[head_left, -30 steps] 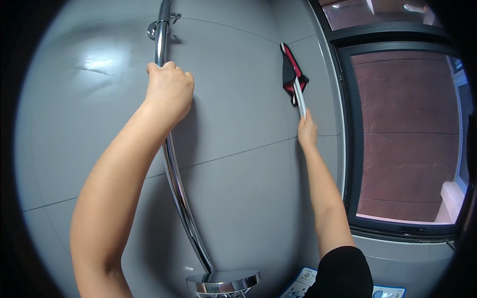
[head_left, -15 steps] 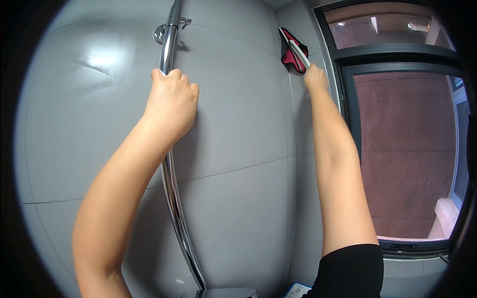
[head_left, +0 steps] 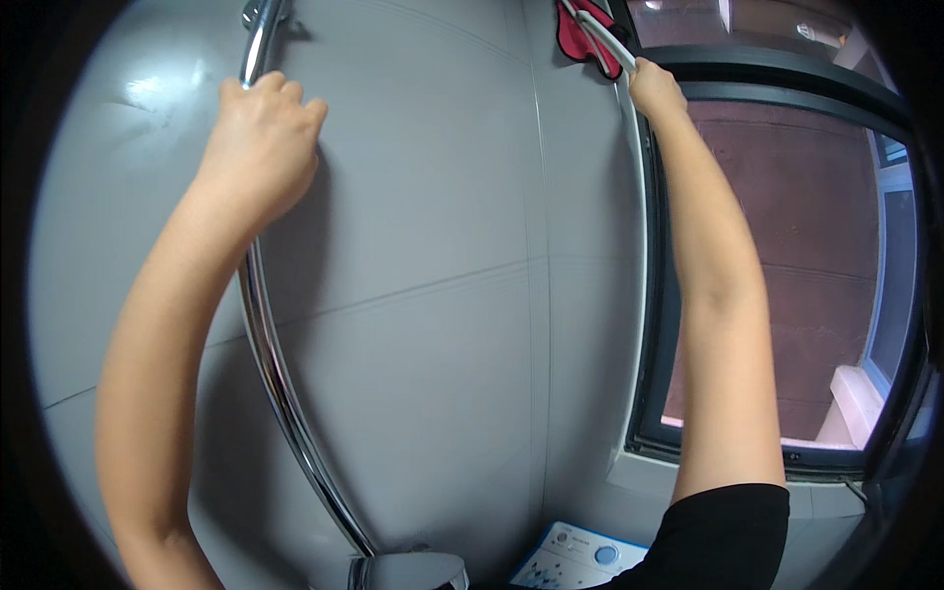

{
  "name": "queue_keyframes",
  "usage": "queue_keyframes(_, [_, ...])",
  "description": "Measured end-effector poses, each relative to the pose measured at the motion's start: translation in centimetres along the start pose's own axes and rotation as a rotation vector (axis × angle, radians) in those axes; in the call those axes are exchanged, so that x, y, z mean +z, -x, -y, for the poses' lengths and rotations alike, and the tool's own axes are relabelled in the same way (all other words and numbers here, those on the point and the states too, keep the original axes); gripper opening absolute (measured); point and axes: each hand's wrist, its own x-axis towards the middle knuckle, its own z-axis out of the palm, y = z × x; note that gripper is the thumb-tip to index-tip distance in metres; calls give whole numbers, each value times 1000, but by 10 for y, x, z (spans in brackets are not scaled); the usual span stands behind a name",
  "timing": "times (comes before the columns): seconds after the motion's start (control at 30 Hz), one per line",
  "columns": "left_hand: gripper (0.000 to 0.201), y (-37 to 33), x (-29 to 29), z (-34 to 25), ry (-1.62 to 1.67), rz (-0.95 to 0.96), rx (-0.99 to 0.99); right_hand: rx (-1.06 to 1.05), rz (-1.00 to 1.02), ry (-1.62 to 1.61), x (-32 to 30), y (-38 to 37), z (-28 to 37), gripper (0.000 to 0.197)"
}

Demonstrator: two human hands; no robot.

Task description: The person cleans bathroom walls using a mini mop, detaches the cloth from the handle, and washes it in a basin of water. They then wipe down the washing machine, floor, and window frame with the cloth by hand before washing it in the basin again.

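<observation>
Red-and-black pad sits at the end of a pale handle, gripped by the right hand with its fingers curled round, though whether they press tightly together cannot be told, while the left hand wraps its fingers about a chrome pole. Half a second ago the pad straddled the wall corner; now it shows right of it, at the view's upper edge, against or just off the narrow side wall beside the dark window frame, so the pad's work seems to have shifted onto that strip.
</observation>
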Motion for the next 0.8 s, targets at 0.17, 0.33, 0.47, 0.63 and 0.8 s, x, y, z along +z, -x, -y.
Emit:
queue_keyframes(0.17, [23,4,2,-3,14,-11,-9,-316,108,207,-23,64,-49,25])
queue_keyframes(0.33, [33,6,-8,3,6,-2,-23,-335,203,249,-50,156,-95,30])
queue_keyframes(0.47, [34,25,-15,-10,29,-30,-13,-309,368,289,-64,248,-130,35])
queue_keyframes(0.63, [31,40,-35,-28,162,-1,20,-213,600,276,-83,377,-179,32])
queue_keyframes(0.8, [32,51,-21,-28,190,-96,163,-182,822,330,-91,494,-213,36])
